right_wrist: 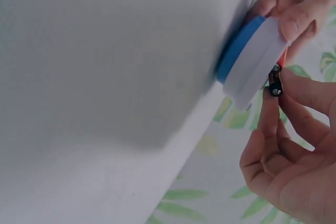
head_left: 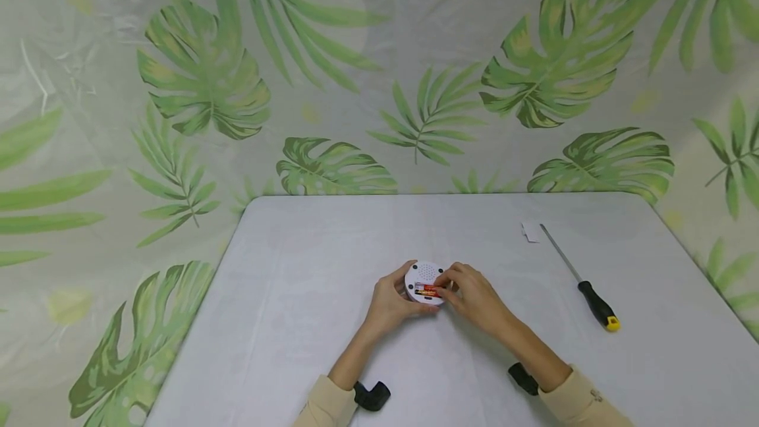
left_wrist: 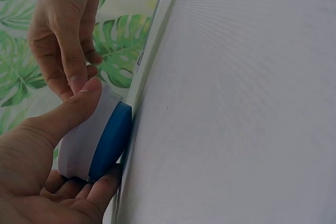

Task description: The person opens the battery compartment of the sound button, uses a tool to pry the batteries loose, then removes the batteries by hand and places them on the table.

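My left hand (head_left: 390,300) grips a round white device (head_left: 425,271) by its sides, thumb on the near rim. Its face, with a patch of small holes and dark feet, is turned up toward the head view. In the left wrist view a blue part (left_wrist: 113,140) shows on the device's other side. Red-and-black batteries (head_left: 425,290) show at a slot in the white face. Between thumb and fingertips, my right hand (head_left: 477,296) pinches one battery (right_wrist: 275,81) by its end, right at the slot. The inside of the slot is partly hidden by those fingers.
To the right on the white table (head_left: 284,295) lies a screwdriver (head_left: 597,305) with a black and yellow handle. A small white piece (head_left: 530,232) sits near its tip. A leaf-patterned cloth (head_left: 427,51) covers the area behind the table.
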Demonstrator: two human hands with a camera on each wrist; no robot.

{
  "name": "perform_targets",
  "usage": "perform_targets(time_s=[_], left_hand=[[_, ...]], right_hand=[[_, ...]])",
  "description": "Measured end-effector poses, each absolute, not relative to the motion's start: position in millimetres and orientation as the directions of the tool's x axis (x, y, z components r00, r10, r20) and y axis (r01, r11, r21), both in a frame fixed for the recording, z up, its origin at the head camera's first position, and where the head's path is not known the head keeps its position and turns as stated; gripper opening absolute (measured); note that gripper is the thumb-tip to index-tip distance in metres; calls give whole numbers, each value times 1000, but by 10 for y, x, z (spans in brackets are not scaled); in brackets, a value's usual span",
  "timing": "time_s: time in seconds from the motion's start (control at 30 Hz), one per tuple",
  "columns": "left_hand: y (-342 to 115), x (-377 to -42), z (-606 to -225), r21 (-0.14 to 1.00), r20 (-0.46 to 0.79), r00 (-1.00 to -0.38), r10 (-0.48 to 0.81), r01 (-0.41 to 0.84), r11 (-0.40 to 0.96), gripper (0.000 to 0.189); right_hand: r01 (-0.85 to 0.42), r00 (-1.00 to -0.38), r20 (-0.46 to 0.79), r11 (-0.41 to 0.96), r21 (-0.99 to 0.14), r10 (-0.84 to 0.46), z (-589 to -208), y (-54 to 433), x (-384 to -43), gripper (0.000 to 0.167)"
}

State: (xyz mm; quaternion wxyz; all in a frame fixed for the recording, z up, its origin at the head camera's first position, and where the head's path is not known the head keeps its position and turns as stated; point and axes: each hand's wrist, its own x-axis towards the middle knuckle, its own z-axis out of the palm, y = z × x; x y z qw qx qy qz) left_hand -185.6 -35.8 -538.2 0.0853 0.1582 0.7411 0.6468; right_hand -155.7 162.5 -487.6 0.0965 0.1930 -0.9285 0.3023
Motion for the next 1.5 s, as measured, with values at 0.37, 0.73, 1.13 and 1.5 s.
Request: perform_targets(time_s=[0.37,0.73,1.13,1.5], left_hand=[[-336,-1864,-5380,986,76,-938,339,122,114,93],[-352,-1837,-5391,990,47,-946,322,87,111,97],[-330,-1856,-5377,991,45,-947,317,82,106,98],[-344,-1849,-5387,992,50,-944,325,84,92,94]], right_hand=[[-373,-920,298,797,-476,-253,-4834,1850,-1495,10],[-280,-941,300,853,-440,-154,-4667,2580,-1583,8],[-73,-960,274,889,-452,60,-4657,3844,-2024,16],[230,-941,115,853,-469,317,-4940,4656,-2340,32]])
